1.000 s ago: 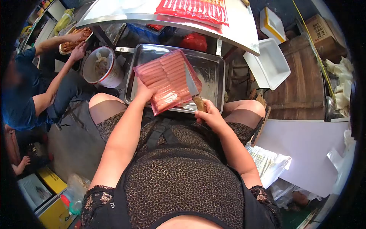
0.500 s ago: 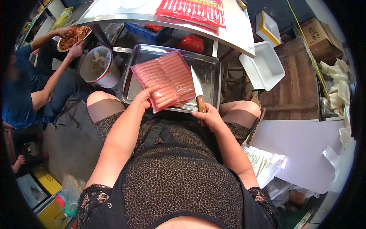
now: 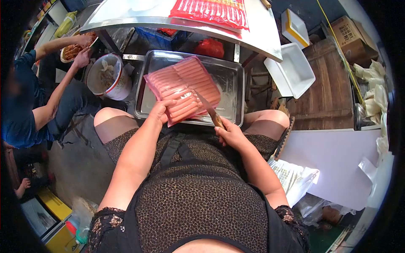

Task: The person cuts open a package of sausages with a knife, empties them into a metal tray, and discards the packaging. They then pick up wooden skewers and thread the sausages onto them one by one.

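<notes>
A clear plastic pack of sausages (image 3: pixel 184 80), laid in two rows, is tilted over a steel tray (image 3: pixel 149 63). My left hand (image 3: pixel 160 110) grips the pack's near left edge, thumb over the top. In my right hand (image 3: pixel 231 132) is a knife (image 3: pixel 210 110) with a brown wooden handle. Its blade points up and to the left, the tip lying over the middle of the pack near the gap between the rows.
A white table (image 3: pixel 139 16) with a red sausage pack (image 3: pixel 211 14) stands ahead. To the left are a white bucket (image 3: pixel 116 86) and a seated person (image 3: pixel 31 97) with hands at a bowl of reddish food (image 3: pixel 72 51). White bins (image 3: pixel 291 71) and a wooden board (image 3: pixel 322 88) are on the right.
The knife has swung from pointing up beside the pack to lying across it, its tip now on the plastic. My left hand keeps its hold in nearly the same place.
</notes>
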Demonstrator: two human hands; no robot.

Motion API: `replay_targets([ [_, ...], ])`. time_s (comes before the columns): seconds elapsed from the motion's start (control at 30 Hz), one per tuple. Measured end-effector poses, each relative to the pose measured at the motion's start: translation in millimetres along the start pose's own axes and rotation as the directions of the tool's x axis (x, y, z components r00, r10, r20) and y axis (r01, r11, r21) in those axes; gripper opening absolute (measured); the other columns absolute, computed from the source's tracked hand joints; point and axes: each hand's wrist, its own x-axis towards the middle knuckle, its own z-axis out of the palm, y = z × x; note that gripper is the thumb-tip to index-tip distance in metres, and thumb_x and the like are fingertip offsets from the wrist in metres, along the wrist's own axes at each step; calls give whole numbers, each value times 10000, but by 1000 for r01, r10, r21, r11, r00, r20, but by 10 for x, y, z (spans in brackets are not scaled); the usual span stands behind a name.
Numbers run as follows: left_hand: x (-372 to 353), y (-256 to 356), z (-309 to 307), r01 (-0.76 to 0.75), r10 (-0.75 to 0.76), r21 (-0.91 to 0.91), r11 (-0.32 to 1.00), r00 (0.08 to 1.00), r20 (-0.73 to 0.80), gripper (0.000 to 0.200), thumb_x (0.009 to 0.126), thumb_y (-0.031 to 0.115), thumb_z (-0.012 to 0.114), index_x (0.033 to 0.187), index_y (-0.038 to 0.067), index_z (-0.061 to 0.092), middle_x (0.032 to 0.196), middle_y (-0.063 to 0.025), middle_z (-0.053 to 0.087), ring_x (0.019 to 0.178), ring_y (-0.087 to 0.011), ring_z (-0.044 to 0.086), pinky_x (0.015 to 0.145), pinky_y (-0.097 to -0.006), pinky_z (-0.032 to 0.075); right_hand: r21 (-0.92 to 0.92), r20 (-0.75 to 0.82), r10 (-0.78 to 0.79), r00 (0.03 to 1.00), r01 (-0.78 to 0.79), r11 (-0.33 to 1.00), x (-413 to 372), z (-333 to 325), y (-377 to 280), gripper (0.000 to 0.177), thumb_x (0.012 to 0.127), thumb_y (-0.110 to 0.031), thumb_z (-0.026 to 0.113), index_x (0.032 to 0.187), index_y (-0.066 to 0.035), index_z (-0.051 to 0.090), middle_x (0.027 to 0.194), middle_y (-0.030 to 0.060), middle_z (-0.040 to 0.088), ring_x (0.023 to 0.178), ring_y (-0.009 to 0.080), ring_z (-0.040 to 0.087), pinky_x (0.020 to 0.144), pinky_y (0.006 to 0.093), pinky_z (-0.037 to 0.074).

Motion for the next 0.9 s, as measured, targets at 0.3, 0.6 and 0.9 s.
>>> replay_targets([
  [0.3, 68, 31, -86, -58, 56, 22, 998, 996, 67, 547, 709, -3, 603, 1239, -34, 468, 1174, -209, 570, 1072, -319, 588, 976, -431, 464, -74, -9, 72, 997, -73, 995, -239, -118, -135, 507, 901, -184, 577, 1381, -178, 415, 719, -5, 529, 512, 84, 494, 455, 247, 448],
  [0.6, 172, 49, -236, 0, -3, 33, 999, 996, 93, 550, 704, 31, 627, 1232, -28, 486, 1192, -199, 569, 1078, -324, 583, 989, -426, 447, -60, -41, 69, 997, -71, 996, -153, 6, -33, 504, 904, -183, 569, 1381, -154, 411, 720, -28, 511, 511, 55, 478, 446, 218, 426],
  [0.9, 122, 60, -130, -5, 2, 41, 999, 998, 70, 561, 704, 25, 624, 1245, -16, 478, 1182, -194, 572, 1069, -311, 587, 980, -428, 456, -370, -216, -317, 924, 223, 902, 247, 299, 176, 549, 871, -208, 579, 1363, -69, 378, 1122, 264, 581, 1075, 409, 551, 894, 416, 444],
])
